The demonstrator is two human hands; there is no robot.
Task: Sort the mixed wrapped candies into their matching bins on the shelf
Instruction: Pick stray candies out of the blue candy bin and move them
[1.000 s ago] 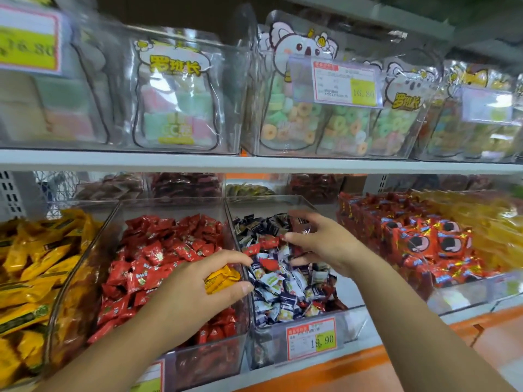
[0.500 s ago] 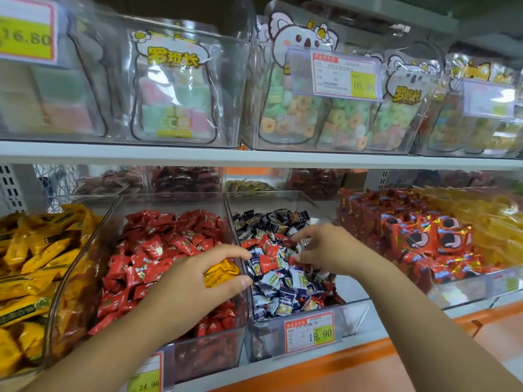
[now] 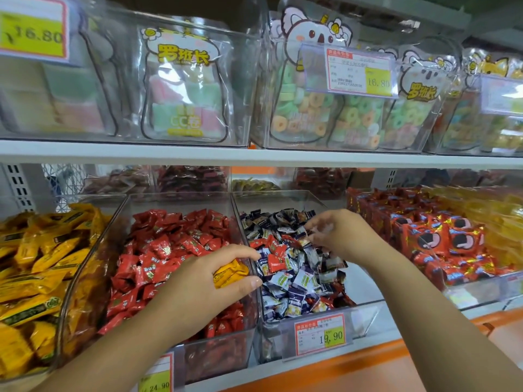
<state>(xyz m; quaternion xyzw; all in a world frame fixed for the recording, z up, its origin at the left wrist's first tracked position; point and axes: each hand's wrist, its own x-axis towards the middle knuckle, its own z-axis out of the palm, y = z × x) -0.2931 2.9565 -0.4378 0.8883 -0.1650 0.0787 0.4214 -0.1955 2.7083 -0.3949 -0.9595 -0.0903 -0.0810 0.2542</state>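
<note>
Head view. The left hand [image 3: 203, 284] hovers over the clear plastic bin of red wrapped candies [image 3: 175, 199], close to the wall that bin shares with its neighbour. Its grip is closed round a yellow foil-wrapped candy [image 3: 230, 274], thumb below and fingers above. The candy's long axis runs left to right, and its free end pokes out toward that shared wall.

The right hand [image 3: 342, 236] reaches into the clear plastic bin of dark blue and white wrapped candies [image 3: 365, 312], with its fingers [image 3: 321, 220] bent down to the pile. Blur hides the fingertips, so I cannot tell whether this grip has anything in it.

Several stray red wrapped candies [image 3: 275, 261] lie on top of the blue pile, just left of and below the right fingertips, between the two hands. The right hand looks the nearer to them, and their own bin lies directly left, across the shared wall.

The heap of yellow wrapped candies [image 3: 34, 264] sits further left, beyond the red bin. The left hand is therefore the better placed to carry its piece there.

A red and yellow price tag [image 3: 322, 335] hangs on the front of the blue bin.
</note>
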